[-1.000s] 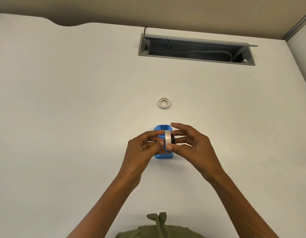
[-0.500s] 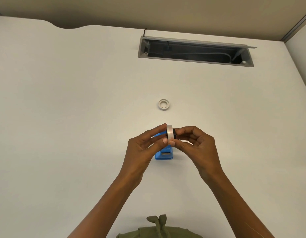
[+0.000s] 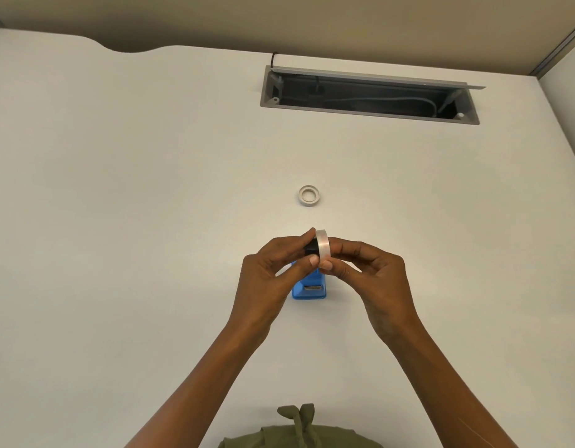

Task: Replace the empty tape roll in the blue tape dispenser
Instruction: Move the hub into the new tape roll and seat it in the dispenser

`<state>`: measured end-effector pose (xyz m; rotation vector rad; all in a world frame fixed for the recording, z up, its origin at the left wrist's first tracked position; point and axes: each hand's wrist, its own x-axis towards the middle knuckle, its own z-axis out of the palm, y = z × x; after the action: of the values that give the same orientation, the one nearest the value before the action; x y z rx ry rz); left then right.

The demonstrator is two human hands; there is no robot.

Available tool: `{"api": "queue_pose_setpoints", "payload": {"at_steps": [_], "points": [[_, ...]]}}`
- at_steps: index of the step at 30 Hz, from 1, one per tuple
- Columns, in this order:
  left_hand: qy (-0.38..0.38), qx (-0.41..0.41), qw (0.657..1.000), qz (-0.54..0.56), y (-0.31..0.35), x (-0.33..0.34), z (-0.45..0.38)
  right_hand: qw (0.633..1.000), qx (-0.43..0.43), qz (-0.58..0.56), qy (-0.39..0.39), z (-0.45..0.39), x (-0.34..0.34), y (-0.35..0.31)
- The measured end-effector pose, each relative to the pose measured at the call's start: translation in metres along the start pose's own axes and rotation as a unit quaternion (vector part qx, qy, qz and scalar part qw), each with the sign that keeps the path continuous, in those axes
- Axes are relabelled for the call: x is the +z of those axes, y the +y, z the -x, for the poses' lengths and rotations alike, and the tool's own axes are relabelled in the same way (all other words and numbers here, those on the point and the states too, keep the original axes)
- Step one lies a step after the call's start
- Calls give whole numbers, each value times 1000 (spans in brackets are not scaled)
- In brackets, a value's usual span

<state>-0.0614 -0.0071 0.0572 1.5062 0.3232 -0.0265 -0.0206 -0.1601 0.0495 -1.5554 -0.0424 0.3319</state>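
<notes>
The blue tape dispenser [image 3: 309, 290] stands on the white desk, partly hidden behind my fingers, its metal cutter facing me. Above it I hold a new clear tape roll [image 3: 323, 245] upright and edge-on. My right hand [image 3: 368, 273] pinches the roll from the right. My left hand [image 3: 273, 273] grips a black hub [image 3: 311, 248] pressed against the roll's left side. The empty white tape core [image 3: 309, 195] lies flat on the desk farther back.
An open grey cable tray [image 3: 370, 93] with cables inside is sunk into the white desk [image 3: 118, 221] at the back. An olive-green garment [image 3: 299, 431] shows at the near edge. A partition wall rises at the right.
Both hands have lifted the tape roll up and away from the dispenser. The black hub, earlier on the roll's right side, now shows at its left side in my left hand.
</notes>
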Motion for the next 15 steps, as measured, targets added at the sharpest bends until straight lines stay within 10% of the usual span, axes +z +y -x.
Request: {"api": "queue_pose_setpoints", "payload": {"at_steps": [15], "points": [[11,-30,999,28,0,1,-3,999,-20,-11,-48,-7,-14,-8]]}}
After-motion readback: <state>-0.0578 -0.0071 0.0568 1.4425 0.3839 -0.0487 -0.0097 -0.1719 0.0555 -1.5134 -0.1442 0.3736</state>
